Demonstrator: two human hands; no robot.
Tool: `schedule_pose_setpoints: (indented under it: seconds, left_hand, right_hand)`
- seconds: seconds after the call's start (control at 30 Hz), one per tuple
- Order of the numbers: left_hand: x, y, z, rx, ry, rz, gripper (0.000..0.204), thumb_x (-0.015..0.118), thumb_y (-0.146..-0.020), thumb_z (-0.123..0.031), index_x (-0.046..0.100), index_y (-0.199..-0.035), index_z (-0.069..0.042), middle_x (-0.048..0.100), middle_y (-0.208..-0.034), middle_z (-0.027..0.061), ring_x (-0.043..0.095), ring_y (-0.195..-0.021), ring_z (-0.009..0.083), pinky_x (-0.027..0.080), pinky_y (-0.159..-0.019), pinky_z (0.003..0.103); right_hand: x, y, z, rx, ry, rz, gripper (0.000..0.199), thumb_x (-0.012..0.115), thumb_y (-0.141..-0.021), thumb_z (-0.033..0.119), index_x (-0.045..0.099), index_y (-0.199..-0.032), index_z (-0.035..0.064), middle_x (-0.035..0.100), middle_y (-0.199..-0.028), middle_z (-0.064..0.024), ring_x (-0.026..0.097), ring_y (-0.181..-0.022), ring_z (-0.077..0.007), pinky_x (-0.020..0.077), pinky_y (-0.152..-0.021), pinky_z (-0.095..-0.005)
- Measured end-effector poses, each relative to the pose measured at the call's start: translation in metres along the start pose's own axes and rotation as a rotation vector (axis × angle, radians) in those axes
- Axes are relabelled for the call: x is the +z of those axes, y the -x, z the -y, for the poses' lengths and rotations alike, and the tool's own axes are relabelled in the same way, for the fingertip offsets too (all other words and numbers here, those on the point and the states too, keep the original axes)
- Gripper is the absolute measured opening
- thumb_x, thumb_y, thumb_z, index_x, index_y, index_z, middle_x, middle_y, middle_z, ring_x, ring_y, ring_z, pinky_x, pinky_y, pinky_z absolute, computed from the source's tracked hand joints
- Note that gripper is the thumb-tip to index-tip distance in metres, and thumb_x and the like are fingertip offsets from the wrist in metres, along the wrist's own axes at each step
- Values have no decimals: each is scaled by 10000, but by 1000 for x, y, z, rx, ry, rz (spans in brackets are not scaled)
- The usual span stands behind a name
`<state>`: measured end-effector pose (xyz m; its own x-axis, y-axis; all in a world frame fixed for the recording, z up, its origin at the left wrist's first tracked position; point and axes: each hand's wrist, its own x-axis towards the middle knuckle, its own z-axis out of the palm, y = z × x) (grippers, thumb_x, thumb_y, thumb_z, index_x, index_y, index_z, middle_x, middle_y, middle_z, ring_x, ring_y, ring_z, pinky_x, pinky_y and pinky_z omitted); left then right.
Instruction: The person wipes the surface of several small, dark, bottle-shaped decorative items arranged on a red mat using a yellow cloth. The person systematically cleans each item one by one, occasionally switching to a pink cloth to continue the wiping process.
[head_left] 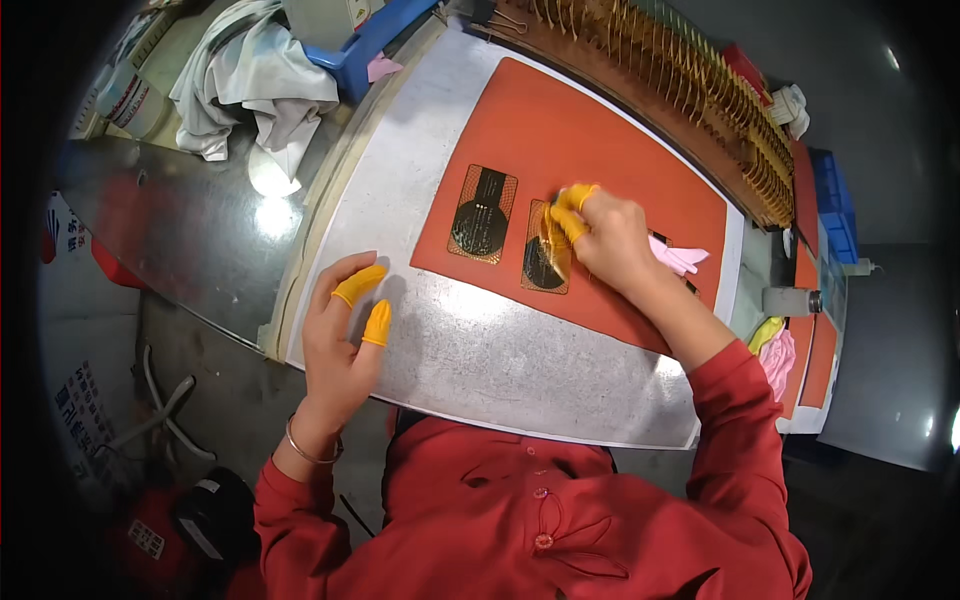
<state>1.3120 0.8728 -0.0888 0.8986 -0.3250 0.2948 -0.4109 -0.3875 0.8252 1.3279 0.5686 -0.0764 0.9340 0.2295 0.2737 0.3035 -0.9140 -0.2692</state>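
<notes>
Two thin gold-and-black patterned sheets lie side by side on an orange-red mat [600, 150]. My right hand [608, 238], with yellow finger cots, pinches a clear film at the top of the right sheet [545, 265], with a pink cloth [680, 258] tucked under the palm. The left sheet [482, 213] lies untouched. My left hand [345, 330], also wearing yellow finger cots, rests with its fingers apart on the grey metal worktop [480, 350], holding nothing.
A wooden rack [680, 70] holding several upright gold sheets runs along the far edge of the mat. A crumpled white cloth [255, 85] and a blue tray [365, 45] lie at the back left. More orange mats [815, 350] and a blue bin [832, 200] stand at the right.
</notes>
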Motion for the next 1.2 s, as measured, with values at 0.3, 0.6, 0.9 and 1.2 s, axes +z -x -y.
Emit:
schedule_pose_setpoints:
  seconds: [0.3, 0.6, 0.9, 1.2]
  left_hand:
    - [1, 0, -2, 20, -3, -21, 258, 576, -775, 20, 592, -1031, 47, 560, -1140, 159, 559, -1041, 299, 430, -894, 337]
    - [0, 3, -1, -10, 0, -10, 288, 563, -773, 3, 587, -1057, 37, 549, -1181, 139, 535, -1084, 287, 395, -943, 340]
    - [4, 0, -3, 148, -231, 77, 337, 621, -692, -31, 576, -1023, 17, 532, -1216, 146, 485, -1094, 348, 366, -939, 424]
    - [3, -2, 3, 124, -93, 13, 260, 653, -705, -51, 592, -944, 33, 550, -1186, 142, 512, -1061, 330, 383, -912, 420]
  right_hand:
    - [-2, 7, 5, -32, -23, 70, 115, 674, -760, 100, 641, -851, 38, 630, -751, -145, 625, -655, -310, 506, -581, -387]
    - [-8, 33, 18, -76, 10, 90, 135, 696, -740, 89, 627, -844, 39, 578, -662, -122, 593, -573, -294, 483, -538, -387]
    - [-5, -7, 50, -156, -178, 86, 128, 684, -763, 88, 624, -864, 35, 611, -705, -120, 610, -612, -273, 486, -544, -363]
    - [28, -57, 41, -65, -25, 87, 115, 642, -772, 64, 649, -885, 47, 629, -782, -153, 626, -673, -304, 507, -605, -377]
